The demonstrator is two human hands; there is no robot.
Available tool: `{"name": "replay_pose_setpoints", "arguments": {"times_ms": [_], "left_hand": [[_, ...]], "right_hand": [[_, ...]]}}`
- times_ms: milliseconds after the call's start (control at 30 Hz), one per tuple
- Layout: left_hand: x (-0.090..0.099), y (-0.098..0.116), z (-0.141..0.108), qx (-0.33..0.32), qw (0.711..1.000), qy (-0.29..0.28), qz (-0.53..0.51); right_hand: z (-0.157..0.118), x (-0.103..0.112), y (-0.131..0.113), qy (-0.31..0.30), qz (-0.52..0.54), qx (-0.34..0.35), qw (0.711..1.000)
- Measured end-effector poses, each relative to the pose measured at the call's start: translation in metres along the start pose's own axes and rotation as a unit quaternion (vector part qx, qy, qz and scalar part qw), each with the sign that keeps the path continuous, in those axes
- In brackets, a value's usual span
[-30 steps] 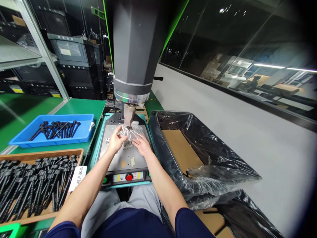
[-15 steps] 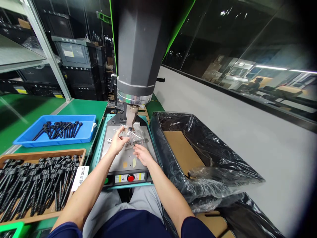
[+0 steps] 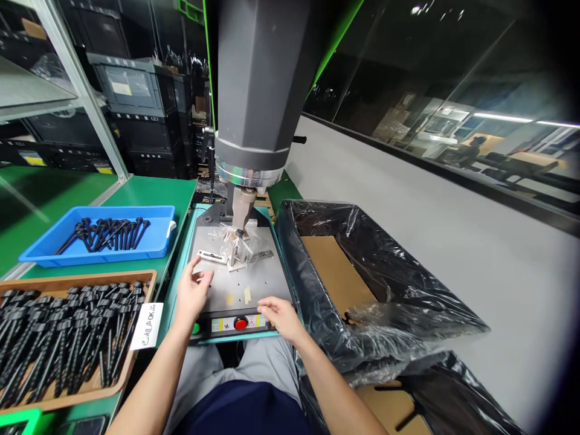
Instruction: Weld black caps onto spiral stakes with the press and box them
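My left hand point(image 3: 193, 291) hovers over the left edge of the metal base plate point(image 3: 240, 283), thumb and fingers apart and nothing between them. Above the plate's front right edge is my right hand point(image 3: 280, 315), its fingers loosely stretched and holding nothing. Between and beyond both hands, a small black-headed part point(image 3: 239, 233) sits in the fixture point(image 3: 238, 258), directly below the metal tip point(image 3: 243, 208) of a large grey press head point(image 3: 254, 90). Clear plastic strands or film surround the part. A red button point(image 3: 240, 324) is on the front panel, and a green button point(image 3: 196, 328) lies below my left hand.
On the left, a blue tray point(image 3: 45, 257) holds several black stick-like parts, and a brown tray point(image 3: 90, 277) holds many more beside a handwritten label point(image 3: 147, 326). A box lined with black plastic point(image 3: 399, 272) stands at right, with cardboard point(image 3: 335, 272) inside. Crates point(image 3: 131, 87) are stacked behind.
Both hands have drawn back from the fixture toward me, the left to the plate's left side, the right to its front right. The black-headed part stays in the fixture.
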State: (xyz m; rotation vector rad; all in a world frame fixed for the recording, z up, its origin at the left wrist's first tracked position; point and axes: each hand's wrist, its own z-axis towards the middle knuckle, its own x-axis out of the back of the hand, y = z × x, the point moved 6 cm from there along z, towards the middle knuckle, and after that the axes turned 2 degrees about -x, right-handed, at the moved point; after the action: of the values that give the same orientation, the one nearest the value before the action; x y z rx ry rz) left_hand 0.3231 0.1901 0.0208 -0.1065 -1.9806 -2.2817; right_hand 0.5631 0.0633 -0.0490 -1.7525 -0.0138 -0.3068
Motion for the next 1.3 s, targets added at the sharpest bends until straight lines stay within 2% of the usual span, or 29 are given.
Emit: {"name": "replay_pose_setpoints", "arguments": {"times_ms": [33,100,167,233,367,433,533,800,867,967,1067,1167,1233,1300], "left_hand": [[0.010,-0.008,-0.013,-0.004,1.000,0.017,0.018],[0.028,-0.025,-0.037,-0.044,0.995,0.042,0.075],[0.041,-0.042,-0.059,-0.102,0.979,0.059,0.166],[0.050,-0.066,-0.074,-0.121,0.961,0.060,0.240],[0.058,-0.117,-0.085,-0.067,0.963,0.002,0.263],[0.062,-0.132,-0.086,-0.057,0.968,-0.022,0.242],[0.067,-0.141,-0.084,-0.051,0.975,-0.033,0.213],[0.066,-0.137,-0.085,-0.061,0.973,-0.018,0.221],[0.064,-0.125,-0.087,-0.086,0.967,0.006,0.238],[0.056,-0.093,-0.093,-0.152,0.952,0.071,0.255],[0.032,-0.062,-0.098,-0.196,0.956,0.057,0.213],[0.000,-0.048,-0.089,-0.152,0.982,-0.020,0.113],[-0.021,-0.049,-0.077,-0.078,0.995,-0.061,0.030],[-0.038,-0.050,-0.061,-0.006,0.995,-0.084,-0.057]], "right_hand": [[-0.005,0.013,0.004,0.068,-0.037,0.032,0.996],[-0.018,0.038,0.013,0.204,-0.126,0.095,0.966],[-0.027,0.050,0.028,0.287,-0.211,0.122,0.926],[-0.030,0.052,0.050,0.296,-0.260,0.114,0.912],[-0.028,0.046,0.090,0.247,-0.270,0.089,0.926],[-0.027,0.048,0.101,0.235,-0.268,0.086,0.930],[-0.026,0.051,0.110,0.213,-0.256,0.082,0.939],[-0.028,0.054,0.105,0.226,-0.234,0.090,0.942],[-0.029,0.054,0.102,0.218,-0.231,0.087,0.944],[-0.030,0.054,0.098,0.213,-0.226,0.090,0.946],[-0.030,0.052,0.097,0.221,-0.220,0.091,0.946],[-0.031,0.052,0.098,0.228,-0.214,0.087,0.946],[-0.030,0.053,0.101,0.225,-0.208,0.084,0.948],[-0.029,0.055,0.102,0.217,-0.195,0.081,0.953]]}}
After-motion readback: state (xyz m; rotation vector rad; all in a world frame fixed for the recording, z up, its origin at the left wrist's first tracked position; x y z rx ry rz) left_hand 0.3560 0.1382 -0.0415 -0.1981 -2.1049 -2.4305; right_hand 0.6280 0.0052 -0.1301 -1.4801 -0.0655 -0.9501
